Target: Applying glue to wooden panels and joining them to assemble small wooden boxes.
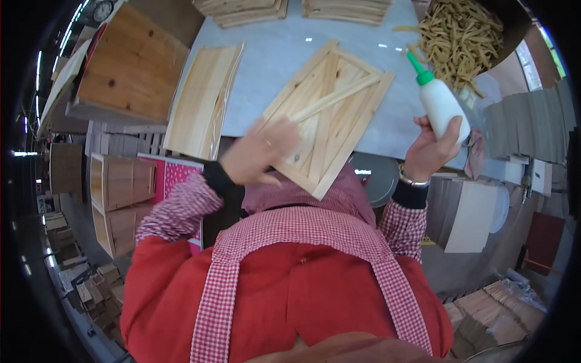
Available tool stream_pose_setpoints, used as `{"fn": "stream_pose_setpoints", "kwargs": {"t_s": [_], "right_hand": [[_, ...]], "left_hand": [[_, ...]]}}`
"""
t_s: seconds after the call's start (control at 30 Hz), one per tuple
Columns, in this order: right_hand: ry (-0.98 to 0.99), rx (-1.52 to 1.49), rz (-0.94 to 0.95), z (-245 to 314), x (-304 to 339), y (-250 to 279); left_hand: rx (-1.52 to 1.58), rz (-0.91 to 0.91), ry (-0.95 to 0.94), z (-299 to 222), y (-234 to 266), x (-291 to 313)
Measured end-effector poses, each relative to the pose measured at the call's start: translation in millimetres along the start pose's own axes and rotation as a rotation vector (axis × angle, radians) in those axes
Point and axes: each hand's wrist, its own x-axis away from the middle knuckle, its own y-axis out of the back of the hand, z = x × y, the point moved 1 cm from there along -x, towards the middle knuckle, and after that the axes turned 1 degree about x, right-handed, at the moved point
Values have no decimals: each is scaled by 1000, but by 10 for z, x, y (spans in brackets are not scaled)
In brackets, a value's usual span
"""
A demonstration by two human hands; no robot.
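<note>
A framed wooden panel (pixel 346 91) lies tilted on the table, its near corner reaching past the edge over my lap. One strip runs along its middle, and a diagonal wooden strip (pixel 336 97) crosses near the top right corner. My left hand (pixel 266 148) is over the panel's left side, fingers spread and slightly blurred; whether it presses on the diagonal strip's lower end I cannot tell. In my right hand (pixel 433 148) is a white glue bottle (pixel 445 106) with a green nozzle, held upright-leaning to the right of the panel, its tip pointing away from me.
Thin wooden boards (pixel 203 100) lie left of the panel. Stacks of boards (pixel 348 9) stand at the table's far edge. A heap of short wooden strips (pixel 463 39) fills the far right corner. A large wooden box (pixel 130 66) stands at far left, wooden crates (pixel 124 181) below it.
</note>
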Motion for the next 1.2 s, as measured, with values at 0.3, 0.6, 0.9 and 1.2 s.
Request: {"fn": "stream_pose_setpoints", "kwargs": {"t_s": [0.3, 0.6, 0.9, 1.2], "right_hand": [[29, 21, 81, 194, 259, -71], [171, 13, 72, 538, 315, -13], [-11, 193, 232, -428, -81, -242], [-40, 530, 472, -1356, -254, -858]], "left_hand": [[-221, -279, 112, -182, -992, 80], [1354, -811, 324, -486, -441, 106], [2668, -637, 502, -497, -1362, 264], [2545, -536, 614, -494, -1235, 292]]}}
